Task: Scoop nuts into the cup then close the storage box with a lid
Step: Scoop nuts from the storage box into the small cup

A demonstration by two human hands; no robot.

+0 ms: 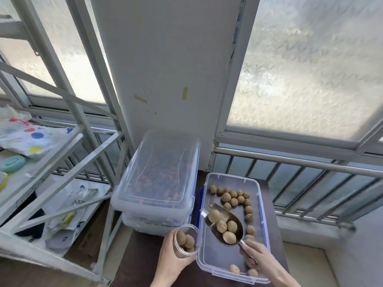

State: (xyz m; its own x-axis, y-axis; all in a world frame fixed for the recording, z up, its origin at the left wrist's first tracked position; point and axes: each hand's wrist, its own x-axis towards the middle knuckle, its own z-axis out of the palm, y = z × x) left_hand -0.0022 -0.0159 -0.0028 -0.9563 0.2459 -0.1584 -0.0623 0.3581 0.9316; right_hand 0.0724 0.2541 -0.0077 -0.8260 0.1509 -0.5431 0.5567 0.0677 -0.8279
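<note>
1. Over the near half of the open box (261, 204), your right hand (258, 258) is clamped on the handle of the scoop (222, 224), which carries four nuts (221, 226) and points its open lip far and to the left.
2. Just left of the box, your left hand (173, 255) is wrapped around the clear cup (186, 240), tilted with its mouth toward the scoop; a few nuts already sit inside it.
3. To pour well, bring the scoop's lip over the cup's mouth before you tip, since the lip now sits just right of the rim and a little farther away, not above it.
4. Keep the cup close against the box wall, so that any nut that misses is likely to fall back into the box and not onto the tabletop (143, 259).
5. Tip slowly; round nuts probably roll out all at once, and the cup's mouth looks barely wider than the scoop.
6. Loose nuts remain in the box, in a curved row along its far and right sides and a few at the near end, below your right hand.
7. No loose lid for this box shows; the stacked boxes (157, 179) to the left have theirs on.
</note>
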